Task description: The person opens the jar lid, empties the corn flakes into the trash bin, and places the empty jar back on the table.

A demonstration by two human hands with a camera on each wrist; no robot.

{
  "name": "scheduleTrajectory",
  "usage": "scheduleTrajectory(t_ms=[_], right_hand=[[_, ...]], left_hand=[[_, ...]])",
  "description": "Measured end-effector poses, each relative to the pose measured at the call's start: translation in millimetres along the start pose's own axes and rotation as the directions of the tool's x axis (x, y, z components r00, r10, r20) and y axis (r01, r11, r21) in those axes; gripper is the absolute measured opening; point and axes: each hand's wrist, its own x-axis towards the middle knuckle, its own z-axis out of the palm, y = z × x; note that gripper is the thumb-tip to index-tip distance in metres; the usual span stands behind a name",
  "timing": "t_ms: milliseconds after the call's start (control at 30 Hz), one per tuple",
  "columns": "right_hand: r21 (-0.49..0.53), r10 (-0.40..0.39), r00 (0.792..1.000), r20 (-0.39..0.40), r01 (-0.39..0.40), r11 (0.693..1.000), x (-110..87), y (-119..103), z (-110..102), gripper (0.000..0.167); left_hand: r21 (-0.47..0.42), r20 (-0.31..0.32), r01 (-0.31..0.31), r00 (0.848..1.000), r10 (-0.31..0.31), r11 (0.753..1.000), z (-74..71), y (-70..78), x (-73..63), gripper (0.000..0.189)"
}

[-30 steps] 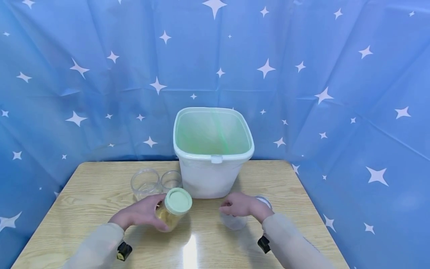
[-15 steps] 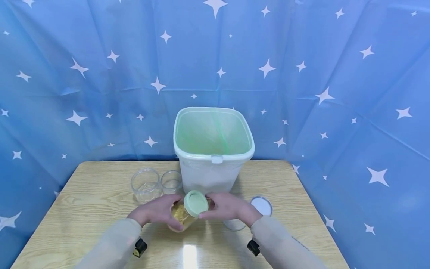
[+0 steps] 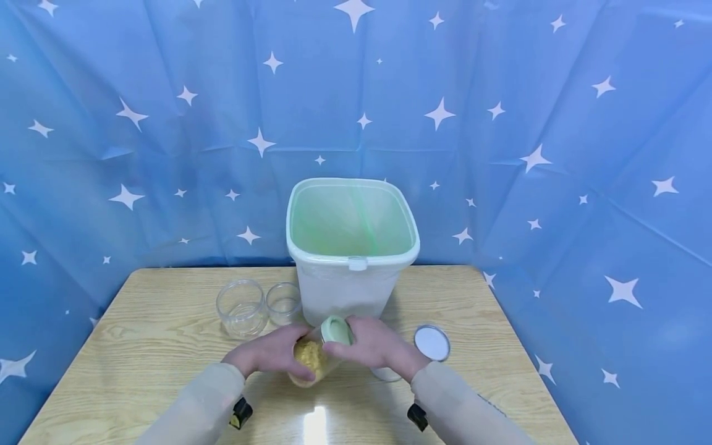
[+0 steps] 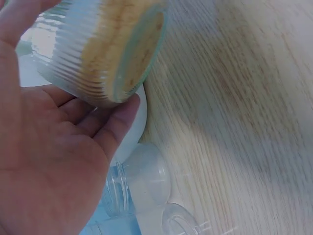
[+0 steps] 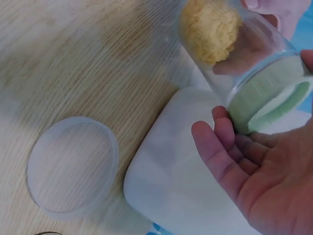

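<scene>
The left hand (image 3: 272, 352) is wrapped round the base end of the clear jar (image 3: 319, 364), thumb on the near side, while the right hand (image 3: 378, 343) clamps the green lid (image 3: 337, 332) between thumb and curled fingers. So here's the key line: the jar lies between the two hands, just on the near side of the white bin (image 3: 345, 290), tilted, its long axis running from base at near left to lid at far right. The right hand is the nearer to the lid, the left to the yellow contents (image 3: 309, 355) heaped at the base end. And look at the change! A second ago the jar leans less, held by the left hand alone, with the right hand well apart; now both have it, and the lid faces more rightward.
</scene>
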Motion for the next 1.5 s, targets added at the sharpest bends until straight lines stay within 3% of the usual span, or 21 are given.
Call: scheduleTrajectory(t_ms=[267,600,833,1200,1333,1500], right_hand=[[0.027,0.020,1.000,-0.025,-0.019,0.999,1.0,4.6,0.2,0.051],[0.014,-0.015,1.000,0.005,0.015,1.000,-1.7,8.1,1.0,0.051],[0.015,-0.127,0.991,0.037,0.126,0.992,0.5,7.5,2.5,0.042],[-0.133,-0.274,0.959,0.069,0.281,0.950,-1.6,5.1,-0.1,0.071],[-0.196,-0.286,0.954,0.091,0.299,0.934,-3.5,5.8,-0.5,0.083],[-0.143,-0.235,0.966,0.110,0.249,0.958,-3.4,5.1,-1.1,0.099]], left_hand=[[-0.061,0.024,-0.050,0.998,0.051,0.997,2.6,0.7,-1.0,0.074],[0.057,-0.001,-0.078,0.997,0.078,0.995,3.8,-1.6,-2.8,0.072],[0.122,-0.021,-0.065,0.997,0.068,0.990,3.0,-6.7,-6.6,0.077],[0.170,-0.034,-0.075,0.996,0.082,0.983,6.3,-12.9,-9.0,0.071],[0.180,-0.031,-0.067,0.997,0.074,0.981,7.4,-14.1,-9.6,0.072],[0.197,-0.047,-0.056,0.997,0.066,0.979,7.0,-13.4,-11.1,0.072]])
